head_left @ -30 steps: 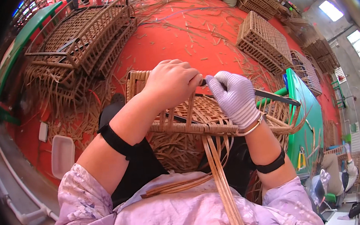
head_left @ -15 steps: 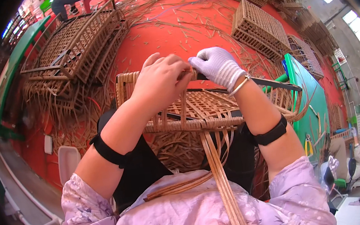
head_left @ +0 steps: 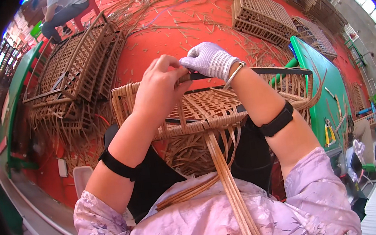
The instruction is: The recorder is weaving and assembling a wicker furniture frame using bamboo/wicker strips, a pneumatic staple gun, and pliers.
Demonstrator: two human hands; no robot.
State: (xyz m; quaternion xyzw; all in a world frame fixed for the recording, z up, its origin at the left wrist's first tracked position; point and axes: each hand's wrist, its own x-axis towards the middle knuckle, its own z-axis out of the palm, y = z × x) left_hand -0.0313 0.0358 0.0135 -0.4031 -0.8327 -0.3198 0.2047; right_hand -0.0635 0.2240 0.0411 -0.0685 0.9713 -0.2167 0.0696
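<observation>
A partly woven rattan basket (head_left: 189,128) lies across my lap, its far rim partly wrapped in brown strip and partly bare black frame. My left hand (head_left: 159,86), bare, is closed at that far rim, thumb and fingers bent around the end of the wrapped stretch. Beside it, my right hand (head_left: 209,61) wears a pale knitted glove. Its thumb and forefinger are pinched together against my left fingertips, and whatever lies between them is hidden. A bundle of long flat strips (head_left: 226,173) runs from the near rim down over my shirt.
Stacked woven baskets (head_left: 72,61) stand at the far left, another large basket (head_left: 263,15) at the far right. A green table (head_left: 328,98) to my right carries yellow-handled pliers (head_left: 329,132). Strip scraps litter the red floor (head_left: 157,42). Other people sit farther off.
The view has shifted somewhat. Both hands have moved slightly left along the far rim, still close together. The strip hanging below my left hand earlier is no longer plainly visible.
</observation>
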